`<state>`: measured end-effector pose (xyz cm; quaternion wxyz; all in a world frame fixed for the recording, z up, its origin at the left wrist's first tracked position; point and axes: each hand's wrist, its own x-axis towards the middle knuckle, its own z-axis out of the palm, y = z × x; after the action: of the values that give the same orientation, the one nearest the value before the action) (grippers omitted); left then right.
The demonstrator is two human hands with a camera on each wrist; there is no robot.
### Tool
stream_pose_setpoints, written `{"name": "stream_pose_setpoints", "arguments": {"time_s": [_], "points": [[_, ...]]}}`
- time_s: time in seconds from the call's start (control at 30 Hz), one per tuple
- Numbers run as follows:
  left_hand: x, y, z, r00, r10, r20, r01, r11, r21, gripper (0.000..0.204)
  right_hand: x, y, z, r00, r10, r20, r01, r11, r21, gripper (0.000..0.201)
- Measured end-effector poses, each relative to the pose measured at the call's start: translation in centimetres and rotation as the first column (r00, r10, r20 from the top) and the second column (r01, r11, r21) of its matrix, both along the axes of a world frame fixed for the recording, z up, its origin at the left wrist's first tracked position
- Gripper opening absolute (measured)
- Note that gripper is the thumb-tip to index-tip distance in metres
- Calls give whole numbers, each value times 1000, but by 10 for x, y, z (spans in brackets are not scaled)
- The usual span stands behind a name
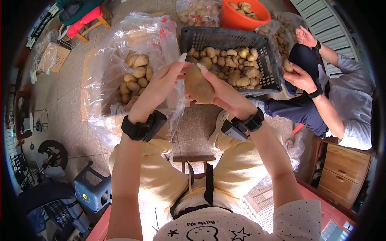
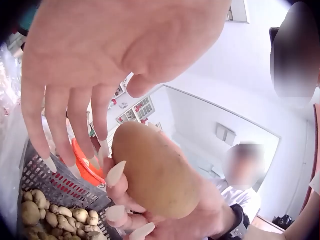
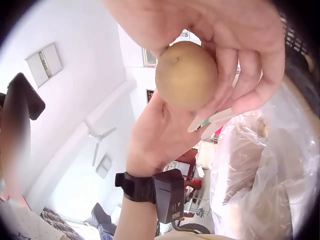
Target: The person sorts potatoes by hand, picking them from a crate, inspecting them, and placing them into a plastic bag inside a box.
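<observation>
A large tan potato [image 1: 200, 86] sits in my right hand [image 1: 232, 95], whose fingers and thumb curl round it in front of my body. Close on its left is my left hand [image 1: 160, 85], its fingers extended and loosely spread. In the left wrist view, the left fingers [image 2: 75, 117] hang beside the potato [image 2: 152, 172] and their tips come near the right hand's fingertips. The right wrist view looks at one rounded end of the potato [image 3: 186, 75], with the right fingers [image 3: 250, 75] bent along its side.
Ahead stands a black crate [image 1: 263, 48] of smaller potatoes. Left of it is a cardboard box lined with clear plastic [image 1: 98, 76], holding several potatoes. An orange bucket [image 1: 241, 23] is behind the crate. Another person [image 1: 341, 92] sits at right, holding a potato. A blue stool [image 1: 91, 188] stands lower left.
</observation>
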<state>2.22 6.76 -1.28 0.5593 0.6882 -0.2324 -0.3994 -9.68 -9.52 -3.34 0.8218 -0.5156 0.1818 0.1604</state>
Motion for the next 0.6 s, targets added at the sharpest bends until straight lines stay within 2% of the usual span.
{"name": "stream_pose_setpoints", "arguments": {"time_s": [0.1, 0.17, 0.2, 0.3, 0.37, 0.4, 0.47, 0.6], "points": [[1, 1, 0, 999, -42, -34, 42, 999, -13, 56, -2, 1, 8, 1000, -21, 24, 19, 998, 64, 54], [2, 2, -3, 987, -77, 141, 91, 991, -99, 50, -3, 5, 16, 995, -95, -7, 96, 991, 90, 54], [2, 2, -3, 987, -77, 141, 92, 991, -98, 50, -4, 3, 15, 995, -96, -6, 96, 991, 91, 54], [-2, 3, -1, 968, -104, 227, 138, 980, -142, 62, -5, -3, 10, 1000, -8, -1, 8, 986, 167, 56], [-6, 6, 6, 839, -211, 501, 297, 950, -98, 81, -4, 0, 8, 992, -108, -60, 118, 975, 189, 57], [-7, 6, 6, 839, -211, 501, 297, 950, -97, 81, -3, -1, 9, 992, -108, -60, 118, 975, 189, 57], [-9, 4, 3, 807, -267, 527, 372, 923, -102, 89, -2, -4, 12, 995, 3, -99, 23, 964, 263, 57], [-8, 0, -6, 807, -230, 543, 325, 942, -84, 91, -5, 5, 14, 995, -36, -92, 58, 965, 255, 57]]}}
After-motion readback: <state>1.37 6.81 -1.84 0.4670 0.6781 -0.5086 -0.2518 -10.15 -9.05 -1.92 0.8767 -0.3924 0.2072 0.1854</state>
